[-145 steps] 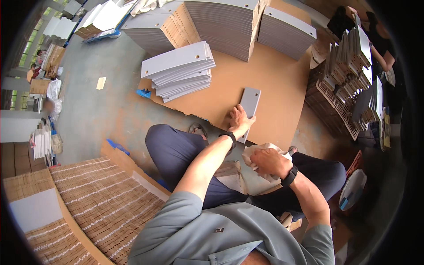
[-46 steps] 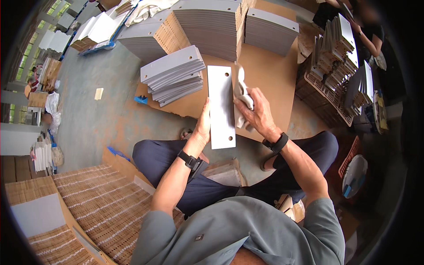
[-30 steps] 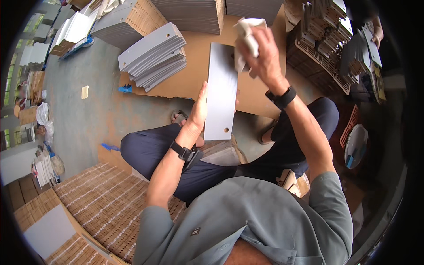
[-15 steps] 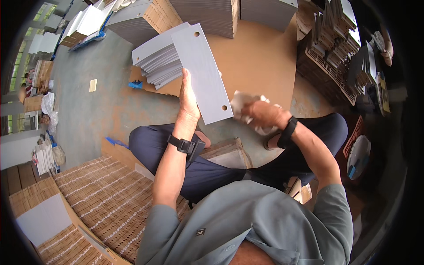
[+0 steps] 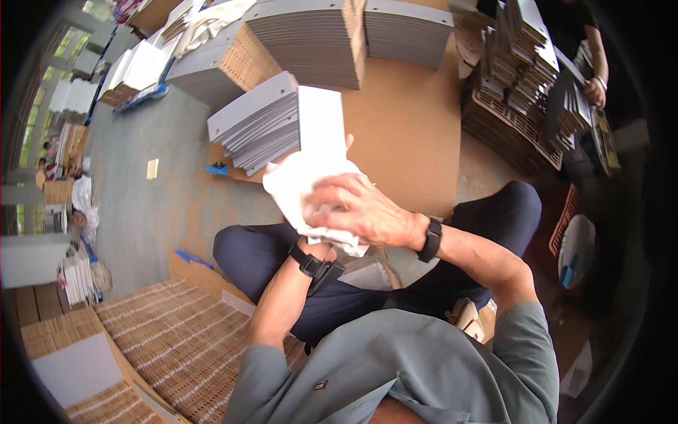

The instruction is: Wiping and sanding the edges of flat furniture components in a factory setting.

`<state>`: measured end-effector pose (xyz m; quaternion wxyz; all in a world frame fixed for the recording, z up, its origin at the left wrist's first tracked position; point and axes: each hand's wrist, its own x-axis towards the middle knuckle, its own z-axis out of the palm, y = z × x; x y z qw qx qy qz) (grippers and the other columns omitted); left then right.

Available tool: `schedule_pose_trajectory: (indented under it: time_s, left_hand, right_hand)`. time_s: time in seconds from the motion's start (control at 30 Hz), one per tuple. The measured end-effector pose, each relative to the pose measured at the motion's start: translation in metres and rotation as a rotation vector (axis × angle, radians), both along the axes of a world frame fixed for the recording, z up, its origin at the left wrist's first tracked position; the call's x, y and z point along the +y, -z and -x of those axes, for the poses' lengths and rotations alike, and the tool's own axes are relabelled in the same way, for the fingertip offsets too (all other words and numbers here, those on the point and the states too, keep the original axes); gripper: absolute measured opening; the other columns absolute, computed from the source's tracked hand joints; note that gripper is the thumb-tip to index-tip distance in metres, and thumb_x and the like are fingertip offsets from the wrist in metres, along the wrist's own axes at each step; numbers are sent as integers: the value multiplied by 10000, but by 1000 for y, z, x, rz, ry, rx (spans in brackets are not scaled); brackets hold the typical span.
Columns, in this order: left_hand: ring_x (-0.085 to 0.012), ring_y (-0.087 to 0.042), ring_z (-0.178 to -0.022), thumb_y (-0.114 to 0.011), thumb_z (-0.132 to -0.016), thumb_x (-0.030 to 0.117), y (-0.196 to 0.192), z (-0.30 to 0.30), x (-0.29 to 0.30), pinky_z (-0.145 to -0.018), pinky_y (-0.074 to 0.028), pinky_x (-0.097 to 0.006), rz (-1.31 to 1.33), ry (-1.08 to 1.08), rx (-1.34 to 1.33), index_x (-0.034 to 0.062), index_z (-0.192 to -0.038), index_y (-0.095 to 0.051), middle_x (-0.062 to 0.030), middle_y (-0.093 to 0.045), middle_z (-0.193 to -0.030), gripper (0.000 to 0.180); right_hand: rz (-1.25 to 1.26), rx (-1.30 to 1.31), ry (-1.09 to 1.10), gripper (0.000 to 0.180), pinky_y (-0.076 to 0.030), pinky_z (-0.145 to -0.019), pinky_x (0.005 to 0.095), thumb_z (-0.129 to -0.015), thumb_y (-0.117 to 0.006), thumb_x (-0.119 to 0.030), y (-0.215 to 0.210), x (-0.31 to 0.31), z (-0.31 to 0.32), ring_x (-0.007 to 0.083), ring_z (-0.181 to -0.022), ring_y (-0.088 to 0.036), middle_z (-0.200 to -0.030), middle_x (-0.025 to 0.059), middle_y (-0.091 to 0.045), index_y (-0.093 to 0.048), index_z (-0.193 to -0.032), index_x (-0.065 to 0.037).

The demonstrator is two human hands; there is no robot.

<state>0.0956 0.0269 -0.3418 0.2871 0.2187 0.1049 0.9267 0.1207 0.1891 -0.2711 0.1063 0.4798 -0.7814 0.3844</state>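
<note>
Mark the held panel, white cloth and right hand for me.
Held panel [image 5: 321,120], head view: bare upper part of its face.
White cloth [image 5: 288,185], head view: uncovered left part.
Right hand [image 5: 364,212], head view: back of the hand.

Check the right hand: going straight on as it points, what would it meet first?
The white cloth, which the right hand touches. The pale panel appears to lie underneath, but the cloth hides its lower part, so depth is unclear.
</note>
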Motion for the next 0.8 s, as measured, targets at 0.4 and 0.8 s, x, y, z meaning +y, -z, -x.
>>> schedule_pose_trajectory:
  time_s: [0.4, 0.8]
  left_hand:
    - [-93, -403, -467, -471, -1070, 413, -17, -23, 24, -384, -364, -229, 345, 328, -502, 34, -1607, -270, -49, -490, -713, 688]
    - [-133, -437, -669, -442, -1072, 345, 7, 1, 13, -493, -404, -236, 210, 132, -613, 10, -1496, -390, -106, -527, -996, 542]
  right_hand:
    - [287, -347, 960, 243, -528, -795, 446, -958, -702, -241, 40, 127, 128, 357, -923, -677, -1027, 164, -693, -662, -1101, -49]
    - [145, -138, 659, 313, -565, -804, 422, -938, -727, -266, 9, 69, 96, 339, -932, -682, -1081, 148, -651, -678, -1181, -75]
